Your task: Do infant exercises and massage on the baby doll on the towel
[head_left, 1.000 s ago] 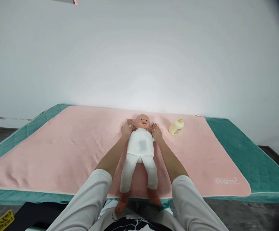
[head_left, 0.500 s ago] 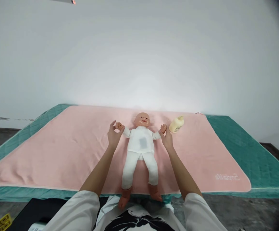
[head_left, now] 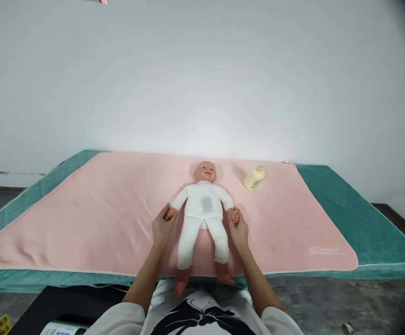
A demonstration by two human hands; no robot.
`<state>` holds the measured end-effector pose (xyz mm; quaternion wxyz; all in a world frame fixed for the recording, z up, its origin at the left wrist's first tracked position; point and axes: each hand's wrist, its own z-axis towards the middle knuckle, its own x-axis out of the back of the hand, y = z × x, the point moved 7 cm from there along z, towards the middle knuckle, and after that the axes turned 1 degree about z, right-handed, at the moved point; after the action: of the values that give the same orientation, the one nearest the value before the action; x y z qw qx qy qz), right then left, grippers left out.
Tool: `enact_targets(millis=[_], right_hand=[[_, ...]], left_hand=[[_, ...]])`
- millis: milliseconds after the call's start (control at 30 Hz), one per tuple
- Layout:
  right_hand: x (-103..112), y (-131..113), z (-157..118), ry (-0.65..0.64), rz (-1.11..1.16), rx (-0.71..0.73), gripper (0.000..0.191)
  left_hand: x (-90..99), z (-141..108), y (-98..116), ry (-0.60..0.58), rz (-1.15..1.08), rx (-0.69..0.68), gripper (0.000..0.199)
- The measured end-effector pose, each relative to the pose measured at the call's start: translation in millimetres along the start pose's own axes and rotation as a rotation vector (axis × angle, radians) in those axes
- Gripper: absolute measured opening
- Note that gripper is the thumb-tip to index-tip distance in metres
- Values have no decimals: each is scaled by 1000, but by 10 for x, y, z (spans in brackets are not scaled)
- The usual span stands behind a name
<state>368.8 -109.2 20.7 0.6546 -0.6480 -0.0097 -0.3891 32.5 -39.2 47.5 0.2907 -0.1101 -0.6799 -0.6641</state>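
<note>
A baby doll (head_left: pixel 205 200) in a white top and trousers lies on its back on the pink blanket (head_left: pixel 118 209), its head toward the wall and its bare feet over the near edge. My left hand (head_left: pixel 162 225) is closed round the doll's hand on the left side. On the right side, my right hand (head_left: pixel 239 228) grips the doll's other hand. Both doll arms slope down and outward beside its body. A pale yellow bottle (head_left: pixel 254 177) lies tilted on the blanket, right of the doll's head.
The blanket covers a green mattress (head_left: pixel 355 218) against a white wall (head_left: pixel 202 74). Below the near edge at left are a black surface (head_left: pixel 59 302) and a white-labelled item (head_left: pixel 63 328). A small object (head_left: pixel 347 328) lies on the floor at right.
Both my hands have moved down toward me, bringing the doll's arms from raised out at shoulder height to lowered beside its body. The view has shifted slightly.
</note>
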Motion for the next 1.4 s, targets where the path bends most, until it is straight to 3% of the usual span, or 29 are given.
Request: enact_targets(millis=[233,433,633,900,1033,1167,1400], right_hand=[[-49,156,-121,16,-259,253,52],[-88,245,-148,-10,-365,333,58],[-15,147,-73,-71,-260,266,56],[213,-78,92,-28,-111,5,64],[310,-285,274,91,-31,19,66],[306,-468,573,165,69,76,65],[19,-667,1171,124,103,182,59]], left_hand=[[-127,-78,-134,-95,194,-28,56],[-162,-81,-123,-86,343,-50,53],[-99,-55,-109,-64,128,-42,50],[163,306,89,190,-201,-32,48],[174,511,224,320,-454,-111,50],[81,724,397,383,-531,-126,51],[-271,1133,796,214,-272,-132,47]])
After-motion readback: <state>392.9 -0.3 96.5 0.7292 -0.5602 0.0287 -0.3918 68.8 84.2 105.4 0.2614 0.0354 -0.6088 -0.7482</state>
